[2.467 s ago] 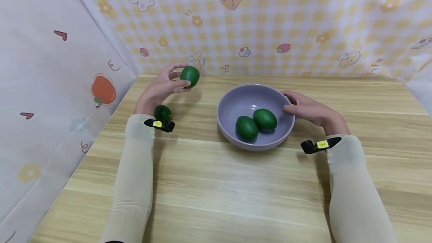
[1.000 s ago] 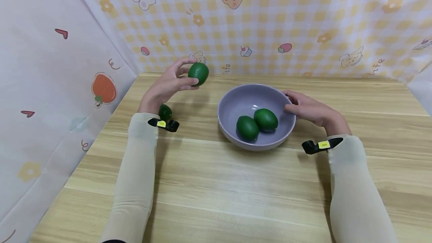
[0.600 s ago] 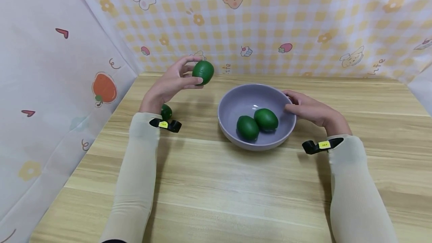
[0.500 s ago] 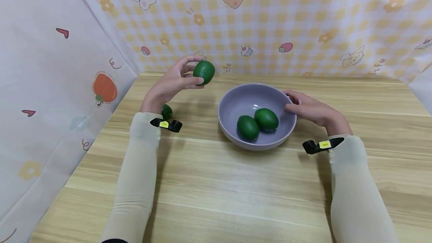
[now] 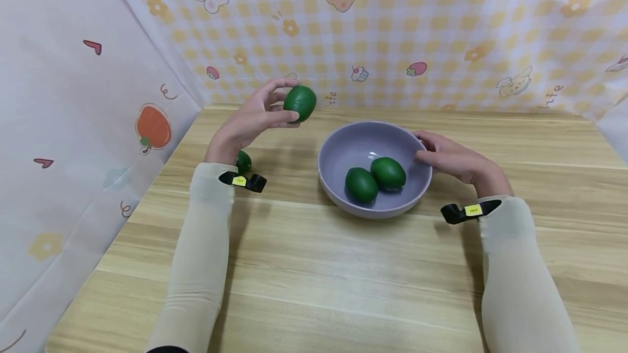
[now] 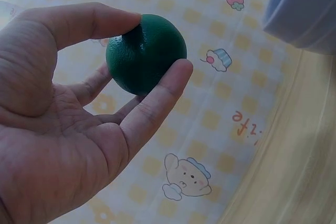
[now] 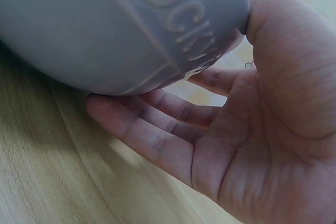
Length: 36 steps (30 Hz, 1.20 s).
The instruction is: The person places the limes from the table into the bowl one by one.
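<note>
In the head view we're seeing the left hand (image 5: 251, 116) pinching a green fruit (image 5: 301, 103) aloft beside the bowl (image 5: 343, 148); from the left wrist, fearing fingertips (image 6: 181, 71) alone could let it slip, and reading the cloth's (image 6: 220, 103) "life"; from the right, finding the right hand (image 7: 262, 114) gripping the bowl, embossed "UCKY".

Held fruit (image 5: 300, 103): glossy green, rounded, aloft, left of the bowl
Bowl (image 5: 340, 151): lavender, upright, embossed lettering outside
Front fruit (image 5: 361, 186), back fruit (image 5: 388, 174): green, ovoid, side by side inside
Loose fruit (image 5: 243, 162): green, outside, partly hidden
</note>
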Each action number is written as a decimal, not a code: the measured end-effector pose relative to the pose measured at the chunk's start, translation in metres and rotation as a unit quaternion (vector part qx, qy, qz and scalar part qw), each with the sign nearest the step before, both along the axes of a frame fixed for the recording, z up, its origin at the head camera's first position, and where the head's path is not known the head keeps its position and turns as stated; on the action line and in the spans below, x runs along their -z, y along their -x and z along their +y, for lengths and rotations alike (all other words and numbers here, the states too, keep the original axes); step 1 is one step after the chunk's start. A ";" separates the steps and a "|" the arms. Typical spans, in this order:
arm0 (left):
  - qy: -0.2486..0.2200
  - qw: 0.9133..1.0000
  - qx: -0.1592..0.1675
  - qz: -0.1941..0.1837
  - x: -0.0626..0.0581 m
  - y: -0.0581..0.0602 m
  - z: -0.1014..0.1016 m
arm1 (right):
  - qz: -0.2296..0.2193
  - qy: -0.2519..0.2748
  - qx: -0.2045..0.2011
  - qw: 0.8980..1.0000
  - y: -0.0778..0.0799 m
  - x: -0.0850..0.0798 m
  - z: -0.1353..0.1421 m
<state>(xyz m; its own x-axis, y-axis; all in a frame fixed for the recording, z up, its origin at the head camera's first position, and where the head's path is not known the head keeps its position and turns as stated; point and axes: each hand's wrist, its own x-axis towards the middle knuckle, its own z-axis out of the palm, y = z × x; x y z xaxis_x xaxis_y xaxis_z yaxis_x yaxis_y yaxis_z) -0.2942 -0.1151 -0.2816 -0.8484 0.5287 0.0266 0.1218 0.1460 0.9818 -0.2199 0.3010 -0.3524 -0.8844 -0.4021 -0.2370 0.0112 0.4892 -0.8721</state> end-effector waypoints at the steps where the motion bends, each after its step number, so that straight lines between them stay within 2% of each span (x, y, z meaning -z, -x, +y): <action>1: 0.000 1.000 0.001 0.000 -0.001 -0.001 0.000 | 0.000 0.001 -0.001 1.000 0.000 0.000 0.000; 10: -0.004 1.000 0.019 0.002 -0.003 -0.003 0.005 | 0.001 -0.007 0.002 1.000 0.001 0.001 -0.002; 29: 0.012 0.998 0.066 0.004 0.007 -0.008 0.030 | 0.003 -0.007 -0.001 1.000 -0.001 0.004 0.000; 36: 0.017 0.998 0.067 0.007 0.007 -0.007 0.031 | 0.004 -0.004 0.000 1.000 0.000 0.002 -0.001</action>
<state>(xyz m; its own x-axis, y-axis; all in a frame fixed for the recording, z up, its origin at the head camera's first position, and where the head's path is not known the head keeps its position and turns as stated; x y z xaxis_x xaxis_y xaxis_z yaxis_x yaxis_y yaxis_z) -0.2876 -0.0845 -0.2881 -0.7694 0.6385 0.0187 0.1568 0.1604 0.9745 -0.2199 0.3004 -0.3548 -0.8860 -0.4005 -0.2338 0.0044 0.4968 -0.8678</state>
